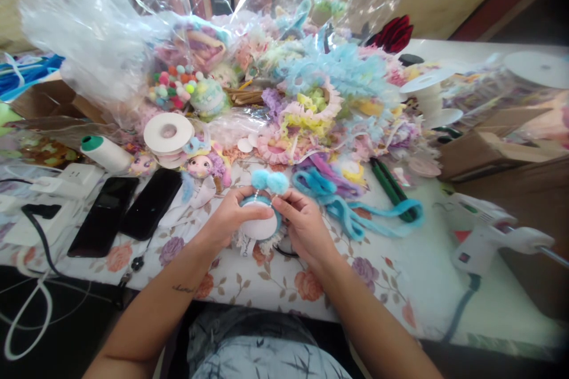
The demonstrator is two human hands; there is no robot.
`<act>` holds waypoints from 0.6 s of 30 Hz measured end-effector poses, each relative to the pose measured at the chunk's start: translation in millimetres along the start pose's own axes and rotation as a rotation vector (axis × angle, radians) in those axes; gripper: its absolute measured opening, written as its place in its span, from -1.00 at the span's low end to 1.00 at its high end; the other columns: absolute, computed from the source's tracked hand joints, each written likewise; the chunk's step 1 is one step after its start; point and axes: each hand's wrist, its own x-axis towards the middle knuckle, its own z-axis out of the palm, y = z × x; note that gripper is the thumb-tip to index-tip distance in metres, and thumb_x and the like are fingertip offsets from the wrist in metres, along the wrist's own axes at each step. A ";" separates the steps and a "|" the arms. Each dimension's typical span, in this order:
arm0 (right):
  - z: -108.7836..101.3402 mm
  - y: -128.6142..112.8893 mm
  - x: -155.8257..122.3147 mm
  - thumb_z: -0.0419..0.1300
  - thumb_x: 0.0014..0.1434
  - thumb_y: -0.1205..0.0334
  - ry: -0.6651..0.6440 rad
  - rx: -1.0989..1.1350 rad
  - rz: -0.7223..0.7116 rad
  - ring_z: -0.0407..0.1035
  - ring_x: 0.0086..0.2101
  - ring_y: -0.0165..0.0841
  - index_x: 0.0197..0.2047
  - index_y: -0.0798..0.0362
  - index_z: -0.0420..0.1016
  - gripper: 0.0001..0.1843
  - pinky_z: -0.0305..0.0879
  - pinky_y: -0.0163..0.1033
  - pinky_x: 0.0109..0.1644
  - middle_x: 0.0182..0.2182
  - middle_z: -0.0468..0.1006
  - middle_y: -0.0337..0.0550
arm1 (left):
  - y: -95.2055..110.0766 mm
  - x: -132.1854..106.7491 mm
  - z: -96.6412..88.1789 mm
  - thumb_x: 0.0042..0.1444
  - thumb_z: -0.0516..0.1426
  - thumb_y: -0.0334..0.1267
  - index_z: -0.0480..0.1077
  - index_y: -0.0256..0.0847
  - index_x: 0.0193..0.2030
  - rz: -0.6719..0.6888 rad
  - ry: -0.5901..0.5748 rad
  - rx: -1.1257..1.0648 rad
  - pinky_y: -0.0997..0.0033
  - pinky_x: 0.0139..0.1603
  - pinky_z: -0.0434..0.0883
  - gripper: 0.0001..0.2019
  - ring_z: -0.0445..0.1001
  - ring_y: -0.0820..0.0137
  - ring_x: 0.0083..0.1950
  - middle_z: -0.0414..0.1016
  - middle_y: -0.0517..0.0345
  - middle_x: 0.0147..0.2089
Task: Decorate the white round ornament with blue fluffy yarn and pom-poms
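Both hands meet over a small round craft piece (pixel 258 227) with a white disc face, a light blue edge and white frill below. My left hand (pixel 231 213) wraps its left side, thumb lying across the white disc. At its upper right, my right hand (pixel 302 219) pinches a thin white beaded strand by the pompoms. Two fluffy light blue pompoms (pixel 269 181) sit at the top of the piece. Just right of my right hand lies a curled blue fuzzy strip (pixel 355 213). What the fingers cover behind the disc is hidden.
A glue gun (pixel 484 231) rests at the right beside a cardboard box (pixel 498 148). Two black phones (pixel 104 213) lie at the left, near a thread cone (pixel 106 154) and a ribbon spool (pixel 169 133). Pastel frilly trims (pixel 329 71) are heaped at the back.
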 end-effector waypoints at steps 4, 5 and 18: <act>-1.4 1.9 -0.1 0.45 -0.03 0.10 -0.008 -0.022 -0.034 0.24 -0.41 -0.42 -0.42 0.03 0.50 -0.75 0.17 -0.31 -0.29 -0.47 0.42 -0.30 | -1.0 -0.4 1.2 -0.22 0.41 -0.27 0.55 -0.23 -0.25 0.024 -0.006 -0.007 0.50 -0.35 0.37 -0.67 0.46 0.43 -0.37 0.55 0.17 -0.32; -1.7 2.4 -0.1 0.44 -0.02 0.10 -0.010 -0.027 -0.047 0.25 -0.39 -0.41 -0.41 0.02 0.50 -0.76 0.18 -0.30 -0.27 -0.46 0.42 -0.30 | -1.3 -0.4 1.6 -0.22 0.41 -0.27 0.55 -0.23 -0.24 0.034 -0.008 -0.004 0.49 -0.35 0.37 -0.67 0.46 0.42 -0.37 0.55 0.17 -0.32; -3.3 5.6 0.1 0.41 0.03 0.06 -0.010 -0.097 -0.084 0.19 -0.44 -0.43 -0.45 0.03 0.43 -0.71 0.12 -0.30 -0.32 -0.50 0.35 -0.33 | -2.7 0.0 2.6 -0.17 0.40 -0.29 0.53 -0.18 -0.14 0.125 0.004 -0.032 0.47 -0.21 0.40 -0.62 0.49 0.38 -0.23 0.57 0.15 -0.18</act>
